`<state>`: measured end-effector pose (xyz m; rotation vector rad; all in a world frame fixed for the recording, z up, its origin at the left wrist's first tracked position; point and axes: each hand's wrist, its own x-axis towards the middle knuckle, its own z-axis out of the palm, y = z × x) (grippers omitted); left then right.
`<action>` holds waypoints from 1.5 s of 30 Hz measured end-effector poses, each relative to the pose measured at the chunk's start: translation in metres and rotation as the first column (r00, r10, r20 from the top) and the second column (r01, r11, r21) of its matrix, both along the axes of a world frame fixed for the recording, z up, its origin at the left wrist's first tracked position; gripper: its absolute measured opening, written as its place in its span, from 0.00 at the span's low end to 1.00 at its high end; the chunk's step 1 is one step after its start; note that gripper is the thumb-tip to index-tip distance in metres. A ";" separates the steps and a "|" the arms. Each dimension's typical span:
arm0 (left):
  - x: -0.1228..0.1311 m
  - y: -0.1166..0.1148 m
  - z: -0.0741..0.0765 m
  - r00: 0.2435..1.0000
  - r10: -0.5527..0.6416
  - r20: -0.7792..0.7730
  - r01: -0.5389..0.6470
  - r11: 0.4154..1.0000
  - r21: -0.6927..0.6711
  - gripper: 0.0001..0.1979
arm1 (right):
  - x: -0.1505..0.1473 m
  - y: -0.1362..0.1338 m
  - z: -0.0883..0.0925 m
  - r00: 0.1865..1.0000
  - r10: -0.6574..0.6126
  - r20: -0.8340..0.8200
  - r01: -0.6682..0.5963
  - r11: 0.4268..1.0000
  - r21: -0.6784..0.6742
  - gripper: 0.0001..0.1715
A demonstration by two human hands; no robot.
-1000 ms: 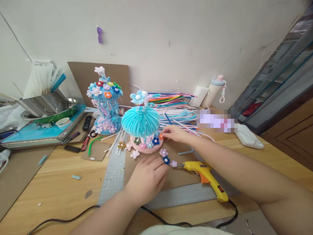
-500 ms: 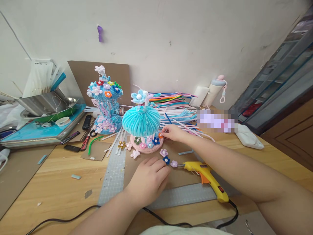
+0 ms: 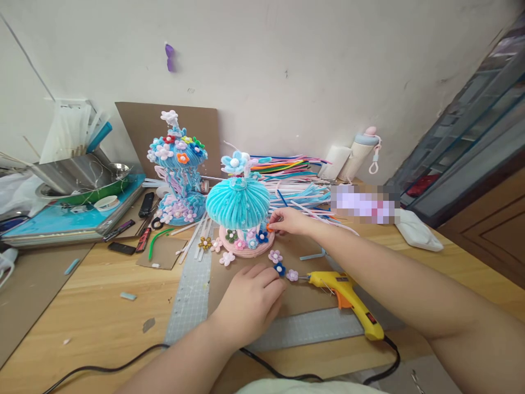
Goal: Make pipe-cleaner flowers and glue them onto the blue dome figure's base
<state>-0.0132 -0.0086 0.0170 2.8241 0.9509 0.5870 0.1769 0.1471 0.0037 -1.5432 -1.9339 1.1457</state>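
At the right edge of a pink round base (image 3: 247, 252), my right hand (image 3: 287, 220) pinches a small orange flower (image 3: 268, 226) against it. A turquoise fluffy dome (image 3: 238, 203) stands over the base, which bears green, pink and blue flowers. My left hand (image 3: 251, 301) rests on the cardboard in front with its fingers curled together; whether anything is under them is hidden. Two lilac flowers and a dark blue flower (image 3: 279, 268) lie just beyond it. The yellow glue gun (image 3: 348, 295) lies to their right, its nozzle by a lilac flower (image 3: 292, 275).
A second flowered blue piece (image 3: 179, 158) stands behind on the left. Bundled pipe cleaners (image 3: 295, 186) lie at the back. A steel bowl (image 3: 77, 178) is at far left, a bottle (image 3: 358, 156) at back right. A black cable (image 3: 110, 369) crosses the front.
The view has shifted very slightly. My right hand stays at the base's right edge with the orange flower, and my left hand keeps its place.
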 end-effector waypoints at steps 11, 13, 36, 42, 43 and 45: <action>0.002 -0.001 0.001 1.000 0.004 -0.026 -0.004 1.000 0.014 0.06 | -0.005 0.008 -0.002 1.000 0.012 -0.022 -0.014 0.995 -0.097 0.13; 0.002 -0.001 0.001 1.000 0.005 -0.029 -0.004 1.000 0.018 0.06 | -0.005 0.010 -0.001 1.000 0.010 -0.015 -0.012 0.991 -0.132 0.16; -0.042 0.044 0.008 0.581 0.730 0.359 -0.637 0.683 -0.358 0.17 | -0.011 0.012 0.008 0.998 -0.045 0.039 0.054 0.959 -0.278 0.21; -0.065 0.073 -0.005 0.454 0.843 0.288 -0.596 0.528 -0.605 0.25 | -0.006 -0.009 0.019 0.981 -0.164 -0.105 0.124 0.941 -0.316 0.15; -0.066 0.076 -0.009 0.448 0.842 0.300 -0.569 0.528 -0.631 0.27 | -0.005 -0.014 0.022 0.973 -0.184 -0.143 0.127 0.933 -0.337 0.15; -0.067 0.080 -0.016 0.446 0.836 0.320 -0.529 0.535 -0.659 0.32 | -0.004 -0.022 0.026 0.950 -0.219 -0.222 0.120 0.914 -0.386 0.18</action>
